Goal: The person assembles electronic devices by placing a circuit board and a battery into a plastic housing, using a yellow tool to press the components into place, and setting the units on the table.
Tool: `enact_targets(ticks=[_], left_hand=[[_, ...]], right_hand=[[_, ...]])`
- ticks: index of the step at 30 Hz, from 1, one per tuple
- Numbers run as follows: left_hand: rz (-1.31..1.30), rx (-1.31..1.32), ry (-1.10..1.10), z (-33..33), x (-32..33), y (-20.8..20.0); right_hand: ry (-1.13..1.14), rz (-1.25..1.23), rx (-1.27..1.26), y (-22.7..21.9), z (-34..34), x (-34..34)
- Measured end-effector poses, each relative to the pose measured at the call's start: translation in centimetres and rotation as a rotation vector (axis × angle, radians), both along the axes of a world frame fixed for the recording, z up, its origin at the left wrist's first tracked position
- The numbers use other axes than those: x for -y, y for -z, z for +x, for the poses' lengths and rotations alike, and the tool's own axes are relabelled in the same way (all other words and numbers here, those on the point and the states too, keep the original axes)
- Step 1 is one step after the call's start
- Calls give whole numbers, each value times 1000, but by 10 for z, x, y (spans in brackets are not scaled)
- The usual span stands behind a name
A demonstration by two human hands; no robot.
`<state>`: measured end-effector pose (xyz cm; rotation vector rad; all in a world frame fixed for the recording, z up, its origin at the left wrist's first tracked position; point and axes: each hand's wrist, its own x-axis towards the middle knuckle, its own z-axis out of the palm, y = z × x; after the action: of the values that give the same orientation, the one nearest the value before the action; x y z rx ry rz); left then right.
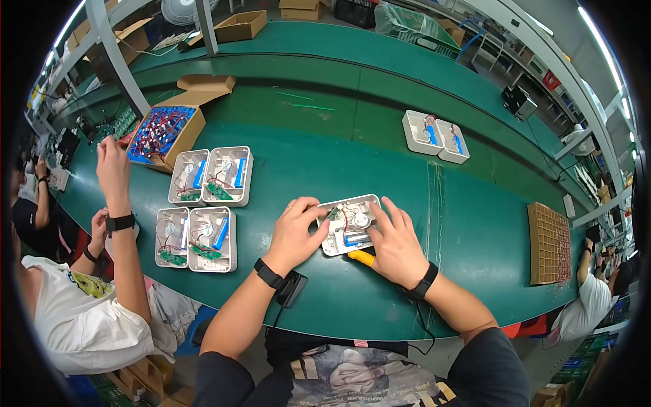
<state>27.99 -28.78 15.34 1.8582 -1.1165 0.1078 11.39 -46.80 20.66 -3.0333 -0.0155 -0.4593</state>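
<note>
A white plastic case (328,247) lies open on the green bench in front of me, with wires, a round white part (362,221) and a blue cylindrical battery (357,239) inside. My left hand (297,232) is at its left side, thumb and fingers closed on a small green circuit board (333,214) at the rim. My right hand (399,247) grips the right side, fingers over the edge and thumb reaching inside. A yellow-handled tool (361,258) shows beside the right palm; its kind, and whether the palm touches it, I cannot tell.
Several similar open cases (214,234) stand at the left, and a pair (434,138) farther back right. A cardboard box of blue batteries (163,132) stands beside a co-worker's raised hand (112,163). A brown partitioned tray (548,244) is at right. A black device (291,289) lies near my left wrist.
</note>
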Motion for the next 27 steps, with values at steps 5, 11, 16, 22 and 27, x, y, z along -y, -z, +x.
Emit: enact_targets(ticks=[5, 11, 16, 22, 27], left_hand=[[27, 37, -27, 4, -2, 1], [3, 60, -13, 1, -1, 3], [21, 61, -8, 0, -2, 1], [22, 66, -4, 2, -1, 2], [5, 69, 15, 2, -1, 3]], right_hand=[[-73, 128, -28, 9, 3, 20], [-99, 321, -12, 18, -6, 21], [-55, 210, 38, 14, -4, 14], [-94, 130, 107, 16, -5, 8], [-83, 174, 69, 8, 9, -22]])
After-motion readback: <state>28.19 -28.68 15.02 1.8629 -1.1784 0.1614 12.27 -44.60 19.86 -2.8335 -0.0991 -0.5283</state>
